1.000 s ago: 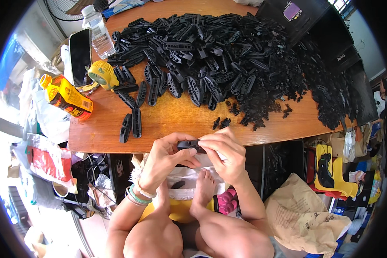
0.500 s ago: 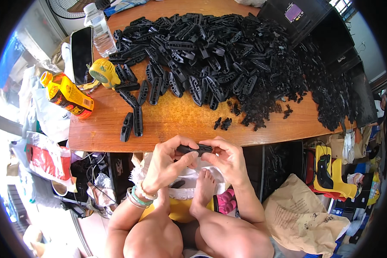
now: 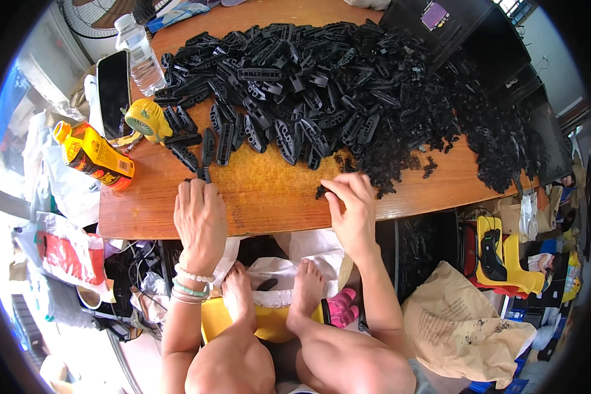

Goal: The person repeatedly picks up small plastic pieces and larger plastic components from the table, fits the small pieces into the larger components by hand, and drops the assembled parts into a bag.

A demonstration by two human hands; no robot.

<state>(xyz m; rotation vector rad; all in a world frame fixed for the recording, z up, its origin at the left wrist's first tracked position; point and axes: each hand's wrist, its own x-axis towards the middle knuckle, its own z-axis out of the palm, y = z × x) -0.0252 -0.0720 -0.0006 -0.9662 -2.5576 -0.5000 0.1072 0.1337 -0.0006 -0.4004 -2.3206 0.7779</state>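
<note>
My left hand (image 3: 201, 218) is at the table's near edge on the left, its fingers curled down over long black plastic parts (image 3: 204, 175). Only the ends of these parts show past the knuckles, and the fingertips are hidden. Farther right, my right hand (image 3: 352, 213) reaches over the tabletop with thumb and forefinger bent together at a small black plastic piece (image 3: 320, 191). How firmly they grip it is partly hidden. Beyond both hands spreads a large heap of long, slotted black parts (image 3: 285, 141), with a mound of small black pieces (image 3: 391, 167) to its right.
On the table's left stand an orange-yellow drink bottle (image 3: 98, 157), a yellow handheld fan (image 3: 147, 121), a dark phone (image 3: 113, 92) and a clear water bottle (image 3: 140, 56). Black bins (image 3: 482, 49) are at the back right. Below are a brown paper bag (image 3: 463, 322) and a yellow chair (image 3: 505, 256).
My hands have parted from the long black part they held together before me. The left went forward and left to the table, the right forward to the small pieces. The view shifted slightly.
</note>
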